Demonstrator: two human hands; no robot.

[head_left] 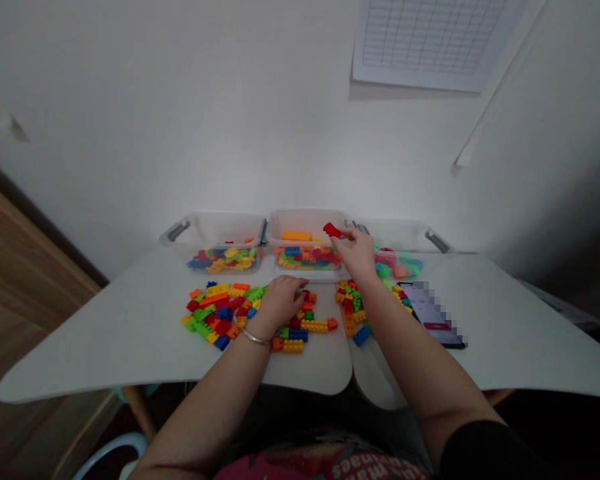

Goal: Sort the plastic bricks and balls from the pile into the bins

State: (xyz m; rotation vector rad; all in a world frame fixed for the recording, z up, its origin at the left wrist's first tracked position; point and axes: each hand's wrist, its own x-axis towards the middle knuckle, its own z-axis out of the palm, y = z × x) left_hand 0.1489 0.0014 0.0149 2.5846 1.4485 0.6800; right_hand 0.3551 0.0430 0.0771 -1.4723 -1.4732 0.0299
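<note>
My right hand [357,257] is raised above the front rim of the middle clear plastic box [307,215], pinching a red toy building brick [331,230] between thumb and fingers. Inside that box lie loose bricks in several colours and a long orange brick [297,236]. My left hand [281,303], with a silver bangle on its wrist, rests low over the loose bricks on the white table. Its fingers are curled together, and what is between them is mostly hidden. To its left spreads a heap of mixed bricks [215,313]; beside its fingers lies a yellow brick row [315,326].
Left of the middle box stands another clear box [225,219] of colourful pieces; a third [395,227] at right holds green and pink pieces. More bricks [349,307] lie under my right forearm, next to a tablet [430,313]. A wall rises behind the white table [105,320].
</note>
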